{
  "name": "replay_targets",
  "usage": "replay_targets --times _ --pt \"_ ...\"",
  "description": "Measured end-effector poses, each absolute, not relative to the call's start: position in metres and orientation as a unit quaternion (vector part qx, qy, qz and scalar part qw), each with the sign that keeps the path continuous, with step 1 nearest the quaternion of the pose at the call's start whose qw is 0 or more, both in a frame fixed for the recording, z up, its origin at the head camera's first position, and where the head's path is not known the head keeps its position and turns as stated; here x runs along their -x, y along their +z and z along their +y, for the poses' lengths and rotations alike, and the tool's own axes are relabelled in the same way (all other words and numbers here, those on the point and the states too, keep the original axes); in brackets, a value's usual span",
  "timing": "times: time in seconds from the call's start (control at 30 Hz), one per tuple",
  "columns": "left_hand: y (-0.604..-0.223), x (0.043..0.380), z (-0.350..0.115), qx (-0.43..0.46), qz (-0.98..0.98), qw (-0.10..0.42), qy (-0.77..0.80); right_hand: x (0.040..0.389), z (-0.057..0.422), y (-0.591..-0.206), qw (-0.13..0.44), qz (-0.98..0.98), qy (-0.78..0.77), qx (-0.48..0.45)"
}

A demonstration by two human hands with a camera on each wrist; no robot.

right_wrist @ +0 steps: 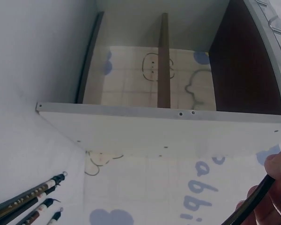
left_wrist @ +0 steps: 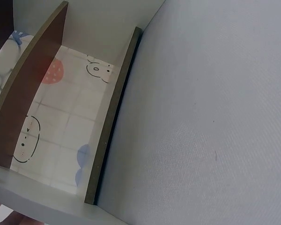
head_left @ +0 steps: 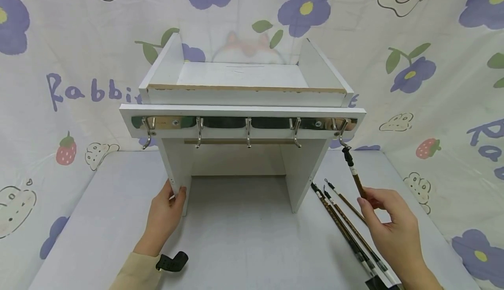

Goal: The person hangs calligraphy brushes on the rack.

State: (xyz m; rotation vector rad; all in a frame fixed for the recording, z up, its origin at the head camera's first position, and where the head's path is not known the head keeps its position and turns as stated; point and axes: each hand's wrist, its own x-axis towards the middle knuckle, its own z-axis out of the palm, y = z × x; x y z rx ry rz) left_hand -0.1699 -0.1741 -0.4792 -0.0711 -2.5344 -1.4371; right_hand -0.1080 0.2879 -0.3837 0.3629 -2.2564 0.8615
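Observation:
A white wooden shelf rack (head_left: pixel 242 110) stands on the table, with a shiny metal strip of several hooks (head_left: pixel 248 132) along its front. My left hand (head_left: pixel 163 213) grips the front edge of its left side panel (head_left: pixel 175 167), thumb on the inner side. In the right hand (head_left: pixel 393 224), a calligraphy brush (head_left: pixel 356 178) is pinched between thumb and fingers by its brown handle. The brush tilts upward, its black top end right at the tip of the rightmost hook (head_left: pixel 343 134). The right wrist view shows the brush's dark shaft (right_wrist: pixel 250 204) crossing the fingers.
Several more calligraphy brushes (head_left: pixel 342 220) lie side by side on the table, right of the rack, their looped ends pointing toward it. Behind hangs a patterned cloth (head_left: pixel 252 14) with purple flowers. A small black piece (head_left: pixel 173 261) sits at the left wrist.

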Motion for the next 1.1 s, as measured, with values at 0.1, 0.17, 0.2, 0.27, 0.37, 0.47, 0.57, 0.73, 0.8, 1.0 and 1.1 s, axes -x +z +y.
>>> replay_targets --times 0.1,0.17,0.2,0.27,0.37,0.47,0.57,0.73,0.8,1.0,1.1 --pt "-0.480 0.170 -0.174 0.024 -0.865 0.114 -0.489 0.107 0.287 -0.384 0.334 -0.873 0.332 -0.130" --pt "-0.480 0.170 -0.174 0.024 -0.865 0.115 -0.488 0.107 0.287 -0.384 0.333 -0.873 0.333 -0.131" --pt "-0.480 0.170 -0.174 0.024 -0.865 0.115 -0.488 0.107 0.287 -0.384 0.335 -0.871 0.333 -0.134" --pt "-0.480 0.170 -0.174 0.024 -0.865 0.116 -0.488 0.107 0.286 -0.386 0.346 -0.864 0.334 -0.146" --pt "-0.479 0.170 -0.174 0.025 -0.864 0.116 -0.489 0.109 0.286 -0.387 0.366 -0.852 0.335 -0.167" --pt "-0.479 0.170 -0.174 0.024 -0.864 0.117 -0.489 0.110 0.285 -0.388 0.377 -0.843 0.337 -0.182" --pt "-0.478 0.169 -0.174 0.025 -0.864 0.116 -0.489 0.111 0.285 -0.389 0.373 -0.846 0.334 -0.186" --pt "-0.479 0.170 -0.174 0.026 -0.864 0.119 -0.488 0.112 0.281 -0.389 0.349 -0.851 0.336 -0.203" --pt "-0.480 0.170 -0.174 0.027 -0.865 0.122 -0.486 0.112 0.279 -0.388 0.331 -0.854 0.343 -0.207" --pt "-0.481 0.171 -0.174 0.028 -0.866 0.125 -0.483 0.114 0.275 -0.386 0.297 -0.865 0.348 -0.206" --pt "-0.481 0.171 -0.174 0.027 -0.866 0.125 -0.483 0.115 0.275 -0.386 0.286 -0.865 0.354 -0.209"
